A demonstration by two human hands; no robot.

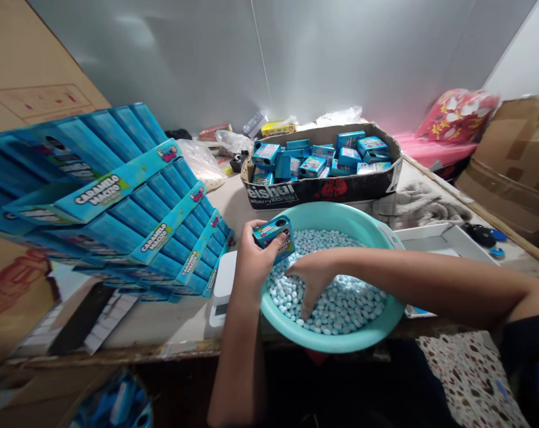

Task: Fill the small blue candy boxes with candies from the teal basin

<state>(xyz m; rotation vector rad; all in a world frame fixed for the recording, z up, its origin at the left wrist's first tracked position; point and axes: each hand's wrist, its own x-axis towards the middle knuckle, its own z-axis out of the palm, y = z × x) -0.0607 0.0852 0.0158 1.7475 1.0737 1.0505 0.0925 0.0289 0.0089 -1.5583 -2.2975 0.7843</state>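
Over turquoise basin (331,343), blue box (286,247) within grip of left hand (257,254).

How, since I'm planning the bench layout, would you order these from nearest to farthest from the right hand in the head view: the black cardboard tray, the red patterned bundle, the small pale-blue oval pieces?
1. Small pale-blue oval pieces: around the right hand's fingers.
2. Black cardboard tray: beyond the hand, further back.
3. Red patterned bundle: back right.
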